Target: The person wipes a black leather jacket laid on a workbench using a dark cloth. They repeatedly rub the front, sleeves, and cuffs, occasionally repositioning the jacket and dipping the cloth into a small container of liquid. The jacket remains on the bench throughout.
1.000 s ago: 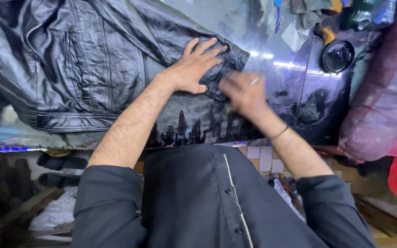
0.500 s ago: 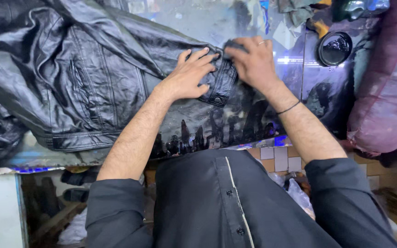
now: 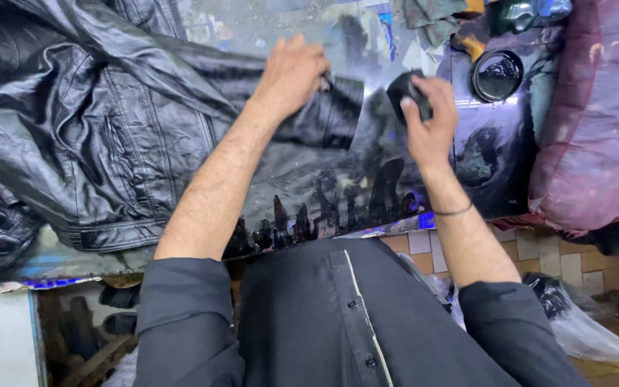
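Note:
A black leather jacket (image 3: 87, 136) lies spread over the stained worktable (image 3: 324, 201), its sleeve stretched out to the right. My left hand (image 3: 291, 72) grips that sleeve just above the cuff (image 3: 342, 111). My right hand (image 3: 428, 118) is lifted off the jacket and closed on a small black sponge (image 3: 406, 89), a little to the right of the cuff. A thin band circles my right wrist.
A round open tin of black polish (image 3: 497, 75) sits at the table's far right. Dark red padded fabric (image 3: 596, 115) is piled along the right side. Rags (image 3: 431, 21) lie at the back. Plastic bags (image 3: 582, 322) lie on the floor below.
My right hand has come off the cuff and moved right with the sponge. My left hand has shifted from lying flat on the sleeve to gripping it, and the sleeve is pulled straighter.

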